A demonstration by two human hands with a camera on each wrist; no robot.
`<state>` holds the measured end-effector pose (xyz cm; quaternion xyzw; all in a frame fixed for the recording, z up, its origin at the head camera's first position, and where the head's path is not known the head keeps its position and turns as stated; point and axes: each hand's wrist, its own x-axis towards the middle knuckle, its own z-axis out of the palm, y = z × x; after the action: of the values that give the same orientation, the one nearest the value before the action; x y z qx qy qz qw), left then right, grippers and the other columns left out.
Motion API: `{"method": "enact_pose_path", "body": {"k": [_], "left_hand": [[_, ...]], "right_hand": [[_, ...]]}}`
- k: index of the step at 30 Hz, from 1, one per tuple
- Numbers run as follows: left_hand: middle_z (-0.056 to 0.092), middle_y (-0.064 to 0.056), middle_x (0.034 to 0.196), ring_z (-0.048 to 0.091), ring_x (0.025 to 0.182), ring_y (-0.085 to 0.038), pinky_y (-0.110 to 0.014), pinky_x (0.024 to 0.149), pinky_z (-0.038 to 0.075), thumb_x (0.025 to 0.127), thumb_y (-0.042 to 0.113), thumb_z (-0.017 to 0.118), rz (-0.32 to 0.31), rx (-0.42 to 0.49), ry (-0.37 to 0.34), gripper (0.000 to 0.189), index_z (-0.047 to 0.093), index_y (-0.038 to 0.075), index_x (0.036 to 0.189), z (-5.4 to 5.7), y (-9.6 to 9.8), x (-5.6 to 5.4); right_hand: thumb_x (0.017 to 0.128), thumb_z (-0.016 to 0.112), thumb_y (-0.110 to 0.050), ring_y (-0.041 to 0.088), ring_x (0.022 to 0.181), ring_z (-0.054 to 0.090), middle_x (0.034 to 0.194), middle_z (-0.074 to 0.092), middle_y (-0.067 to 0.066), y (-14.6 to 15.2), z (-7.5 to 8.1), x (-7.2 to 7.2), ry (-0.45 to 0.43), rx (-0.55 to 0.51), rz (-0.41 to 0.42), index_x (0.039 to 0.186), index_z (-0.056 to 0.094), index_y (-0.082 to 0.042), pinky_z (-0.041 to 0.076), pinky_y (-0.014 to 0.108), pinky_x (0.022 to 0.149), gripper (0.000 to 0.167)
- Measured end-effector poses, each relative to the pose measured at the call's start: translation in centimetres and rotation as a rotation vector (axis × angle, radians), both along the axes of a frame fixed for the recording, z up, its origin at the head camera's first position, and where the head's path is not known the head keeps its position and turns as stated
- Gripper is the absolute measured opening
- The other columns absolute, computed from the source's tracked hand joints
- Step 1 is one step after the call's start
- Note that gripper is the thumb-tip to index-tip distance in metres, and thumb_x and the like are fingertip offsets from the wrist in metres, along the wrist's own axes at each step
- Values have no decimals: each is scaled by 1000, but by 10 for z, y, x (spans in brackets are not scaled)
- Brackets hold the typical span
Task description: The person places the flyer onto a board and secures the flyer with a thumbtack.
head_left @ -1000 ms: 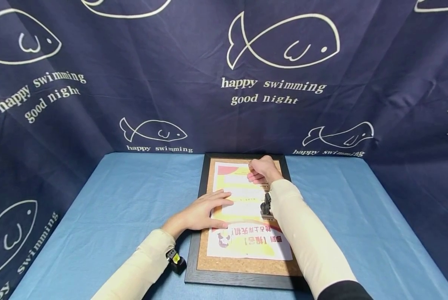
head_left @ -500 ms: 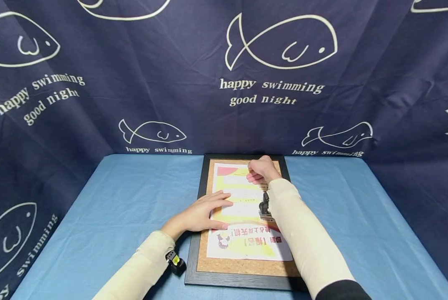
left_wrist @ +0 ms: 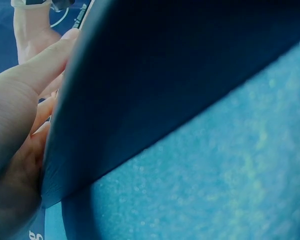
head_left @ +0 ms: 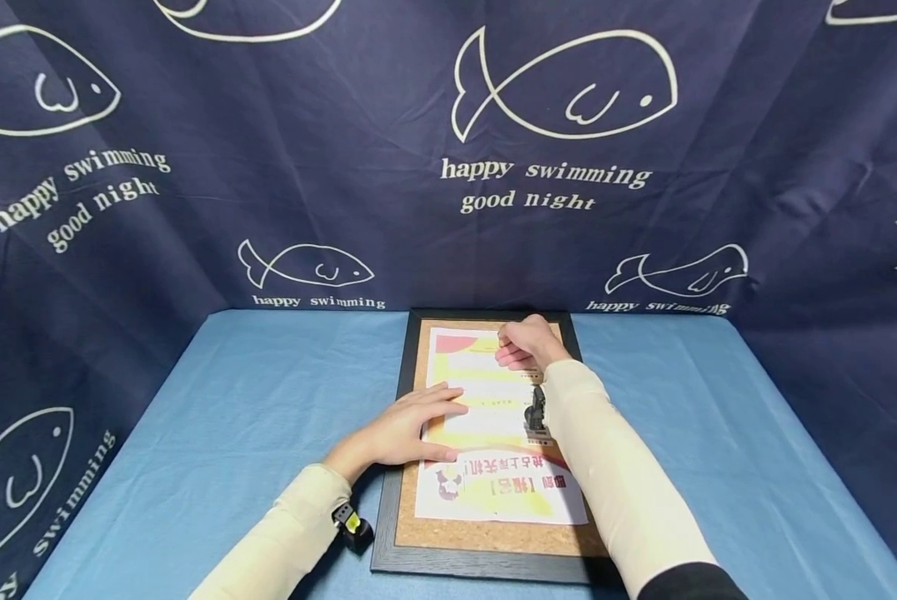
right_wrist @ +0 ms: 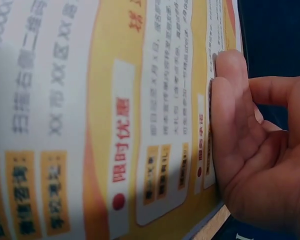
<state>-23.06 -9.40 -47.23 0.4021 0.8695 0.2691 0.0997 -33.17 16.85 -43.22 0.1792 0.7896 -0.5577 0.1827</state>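
A printed flyer (head_left: 486, 417) in yellow, white and red lies on a cork board (head_left: 493, 533) with a black frame (head_left: 448, 560). My left hand (head_left: 407, 423) rests with spread fingers on the flyer's left side, its wrist crossing the frame. Toward the flyer's top edge, my right hand (head_left: 529, 340) has thumb and index finger brought together, its other fingers curled against the paper. In the right wrist view the fingers (right_wrist: 230, 115) touch the printed sheet; I cannot tell what, if anything, the fingertips pinch, since the hand hides that spot.
The board lies on a blue cloth-covered table (head_left: 283, 392), its far end close to a dark blue curtain (head_left: 418, 225) printed with fish and lettering. Both forearms reach in from the near side, the right one overlapping the board's right edge.
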Motion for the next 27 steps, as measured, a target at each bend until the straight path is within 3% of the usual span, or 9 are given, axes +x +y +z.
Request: {"method": "enact_pose_path", "body": {"k": [9, 27], "left_hand": [[35, 0, 160, 19, 151, -22, -48, 120, 16, 88, 52, 73, -2, -1, -7, 68, 55, 21, 145, 2, 0, -1], [36, -1, 160, 21, 151, -26, -50, 120, 17, 88, 50, 74, -9, 19, -4, 66, 56, 21, 145, 3, 1, 2]], "right_hand": [[92, 55, -12, 15, 55, 69, 67, 71, 8, -2, -7, -6, 21, 53, -8, 91, 67, 0, 58, 29, 54, 17], [92, 53, -10, 14, 53, 69, 64, 70, 8, -2, -10, 3, 72, 73, -30, 87, 68, 3, 56, 27, 51, 20]]}}
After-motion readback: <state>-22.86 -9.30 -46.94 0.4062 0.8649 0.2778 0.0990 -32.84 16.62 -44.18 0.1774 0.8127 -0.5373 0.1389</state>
